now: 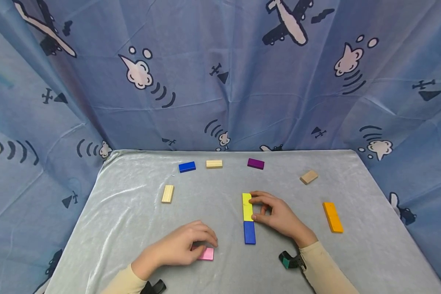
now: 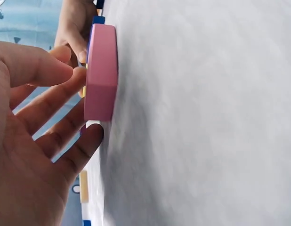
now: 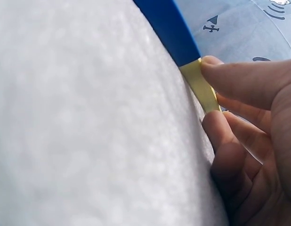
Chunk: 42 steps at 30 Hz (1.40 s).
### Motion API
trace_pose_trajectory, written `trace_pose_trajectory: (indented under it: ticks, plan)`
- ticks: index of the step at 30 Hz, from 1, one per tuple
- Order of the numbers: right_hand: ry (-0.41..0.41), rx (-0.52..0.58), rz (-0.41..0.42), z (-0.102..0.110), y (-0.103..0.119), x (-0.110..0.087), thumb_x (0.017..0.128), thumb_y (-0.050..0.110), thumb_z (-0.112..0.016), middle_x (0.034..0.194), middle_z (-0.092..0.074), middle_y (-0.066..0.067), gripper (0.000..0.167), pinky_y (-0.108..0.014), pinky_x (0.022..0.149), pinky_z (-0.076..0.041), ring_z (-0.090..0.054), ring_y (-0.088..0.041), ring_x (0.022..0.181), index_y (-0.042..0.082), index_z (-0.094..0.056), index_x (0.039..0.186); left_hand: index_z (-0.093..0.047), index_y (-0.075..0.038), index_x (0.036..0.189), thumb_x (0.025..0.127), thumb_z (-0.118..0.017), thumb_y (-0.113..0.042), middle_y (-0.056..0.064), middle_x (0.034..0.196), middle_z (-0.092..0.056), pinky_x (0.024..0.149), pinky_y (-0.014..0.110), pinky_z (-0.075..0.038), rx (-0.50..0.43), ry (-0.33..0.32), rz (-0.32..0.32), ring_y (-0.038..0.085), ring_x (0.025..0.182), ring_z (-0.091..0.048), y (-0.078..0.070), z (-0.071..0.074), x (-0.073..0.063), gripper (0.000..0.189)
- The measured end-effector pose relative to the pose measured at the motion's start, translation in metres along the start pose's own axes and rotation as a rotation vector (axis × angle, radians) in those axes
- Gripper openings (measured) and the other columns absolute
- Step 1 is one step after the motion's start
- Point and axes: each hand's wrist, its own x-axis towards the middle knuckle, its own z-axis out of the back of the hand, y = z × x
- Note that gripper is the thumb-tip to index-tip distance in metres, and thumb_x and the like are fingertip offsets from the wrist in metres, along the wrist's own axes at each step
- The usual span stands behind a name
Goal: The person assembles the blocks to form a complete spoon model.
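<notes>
A yellow block (image 1: 247,207) lies end to end with a blue block (image 1: 249,232) on the cloth, forming one straight line. My right hand (image 1: 277,214) pinches the yellow block, thumb near the joint and fingers toward its far end. In the right wrist view the thumb (image 3: 239,80) touches the yellow block (image 3: 202,87) beside the blue one. To the left, my left hand (image 1: 181,244) hovers around a pink block (image 1: 206,254), partly covering it. Its fingers are spread and loosely bent in the left wrist view, with the thumb (image 2: 46,68) apart from the pink block (image 2: 102,61).
Toward the back lie a blue block (image 1: 187,167), a ridged wooden block (image 1: 214,164) and a purple block (image 1: 255,163). Another ridged block (image 1: 167,194) is at left. A plain wooden block (image 1: 308,177) and an orange block (image 1: 332,217) lie right. A patterned curtain (image 1: 191,81) hangs behind.
</notes>
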Motion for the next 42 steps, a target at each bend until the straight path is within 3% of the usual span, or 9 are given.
trace_pose_trajectory:
  ticks: [8, 17, 24, 30, 36, 42]
  plan:
    - [0.015, 0.005, -0.046, 0.000, -0.003, 0.001, 0.093, 0.019, -0.090, 0.157, -0.059, -0.007, 0.045, -0.029, 0.078, -0.052, -0.063, -0.012, 0.083, 0.018, -0.075, 0.136, -0.083, -0.016, 0.117, 0.079, -0.057, 0.019, -0.004, 0.134, -0.073, 0.107, 0.029, -0.051, 0.011, 0.074, -0.024, 0.011, 0.124, -0.064, 0.003, 0.006, -0.009, 0.058]
    - [0.012, 0.009, -0.029, 0.000, -0.003, 0.001, 0.093, 0.020, -0.090, 0.156, -0.060, -0.007, 0.045, -0.029, 0.078, -0.052, -0.063, -0.012, 0.083, 0.018, -0.075, 0.136, -0.083, -0.019, 0.125, 0.081, -0.055, 0.025, -0.013, 0.140, -0.072, 0.110, 0.034, -0.050, 0.035, 0.121, -0.009, 0.009, 0.128, -0.062, 0.004, 0.009, -0.016, 0.068]
    - [0.010, 0.003, -0.031, 0.000, -0.002, 0.001, 0.093, 0.019, -0.090, 0.156, -0.060, -0.007, 0.046, -0.028, 0.077, -0.052, -0.063, -0.012, 0.083, 0.018, -0.075, 0.136, -0.078, -0.017, 0.136, 0.088, -0.063, 0.019, -0.011, 0.144, -0.070, 0.114, 0.038, -0.048, 0.030, 0.145, -0.035, 0.015, 0.133, -0.062, 0.006, 0.012, -0.020, 0.062]
    - [0.012, 0.014, -0.046, -0.001, -0.003, 0.001, 0.093, 0.020, -0.090, 0.156, -0.060, -0.007, 0.045, -0.028, 0.078, -0.052, -0.063, -0.013, 0.083, 0.018, -0.075, 0.135, -0.077, -0.017, 0.138, 0.093, -0.073, 0.009, -0.010, 0.150, -0.066, 0.115, 0.038, -0.047, 0.004, 0.167, 0.004, 0.011, 0.136, -0.059, 0.007, 0.012, -0.021, 0.052]
    - [0.005, 0.015, -0.044, -0.001, -0.005, 0.001, 0.093, 0.019, -0.090, 0.156, -0.060, -0.007, 0.045, -0.028, 0.077, -0.051, -0.062, -0.014, 0.083, 0.018, -0.075, 0.135, -0.079, -0.020, 0.132, 0.090, -0.081, 0.001, -0.013, 0.149, -0.066, 0.115, 0.037, -0.047, -0.012, 0.176, 0.034, 0.008, 0.135, -0.059, 0.008, 0.011, -0.019, 0.048]
    - [0.004, 0.018, -0.032, -0.002, -0.005, 0.000, 0.093, 0.021, -0.091, 0.156, -0.060, -0.008, 0.045, -0.028, 0.077, -0.052, -0.063, -0.013, 0.083, 0.018, -0.075, 0.135, -0.080, -0.021, 0.126, 0.087, -0.089, -0.009, -0.010, 0.142, -0.069, 0.115, 0.038, -0.046, -0.005, 0.153, 0.004, 0.007, 0.132, -0.060, 0.011, 0.009, -0.018, 0.042]
